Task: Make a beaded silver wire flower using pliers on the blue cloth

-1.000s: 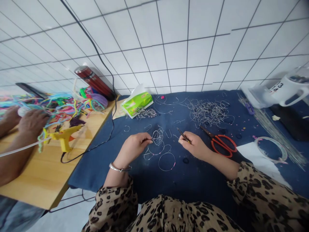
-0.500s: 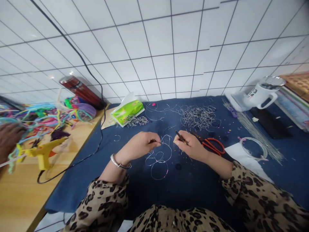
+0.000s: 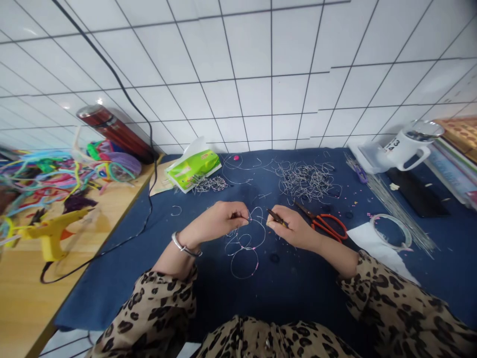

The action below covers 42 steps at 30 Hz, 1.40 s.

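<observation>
My left hand [image 3: 216, 223] is closed in a pinch on a thin silver wire [image 3: 257, 223] that curls into loops over the dark blue cloth [image 3: 156, 258]. My right hand [image 3: 294, 229] is closed round a small dark tool [image 3: 275, 216], its tip pointing at the same wire. Below the hands lie several wire rings [image 3: 244, 261] with small pink beads. A silver bangle sits on my left wrist. Both arms wear leopard-print sleeves.
Red-handled scissors [image 3: 326, 223] lie just right of my right hand. Behind are a heap of cut wire bits [image 3: 303, 180], a green tissue pack [image 3: 194, 170], a white mug [image 3: 408, 144] and straight wires [image 3: 395, 204]. The wooden table on the left holds a yellow glue gun [image 3: 48, 231], coloured pipe cleaners and a red flask [image 3: 114, 130].
The view has swung right and the other person's hands at the left table have left the picture. My hands have drawn closer together over the wire loops, still pinching wire and tool.
</observation>
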Tool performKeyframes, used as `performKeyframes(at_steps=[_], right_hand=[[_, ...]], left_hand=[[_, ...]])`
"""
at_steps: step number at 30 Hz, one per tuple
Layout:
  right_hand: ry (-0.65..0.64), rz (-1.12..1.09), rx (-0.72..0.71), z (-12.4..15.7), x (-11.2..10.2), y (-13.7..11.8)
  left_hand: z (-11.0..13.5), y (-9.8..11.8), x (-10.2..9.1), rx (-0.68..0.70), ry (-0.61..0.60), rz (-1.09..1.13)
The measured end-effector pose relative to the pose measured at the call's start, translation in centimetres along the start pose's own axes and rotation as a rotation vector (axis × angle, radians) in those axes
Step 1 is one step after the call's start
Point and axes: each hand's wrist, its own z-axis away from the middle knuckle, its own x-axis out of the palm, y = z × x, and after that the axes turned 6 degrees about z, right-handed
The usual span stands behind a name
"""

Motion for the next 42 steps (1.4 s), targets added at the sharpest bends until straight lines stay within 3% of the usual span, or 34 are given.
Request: performKeyframes(at_steps=[14,18,21,29,42], right_hand=[[0.005,-0.375,0.124,0.1,0.5,0.9],[0.045,-0.519,0.154,0.2,0.8,1.3],[0.065,-0.584,0.176,0.2,0.9,1.4],[0.08,-0.65,0.196,0.2,1.0,1.4],[0.146,-0.772,0.251,0.1,1.1,1.6]], left_hand=[[-1.2,-0.8,1.7,0.047,-0.135,0.194],[-1.9,-1.3,2.2,0.14,-0.087,0.286],[-2.1,-1.8,2.7,0.163,-0.06,0.418],[-2.4,-1.4,4.2,0.073,-0.202,0.872],[-2.4,-1.7,4.7,-0.058,0.081,0.962]])
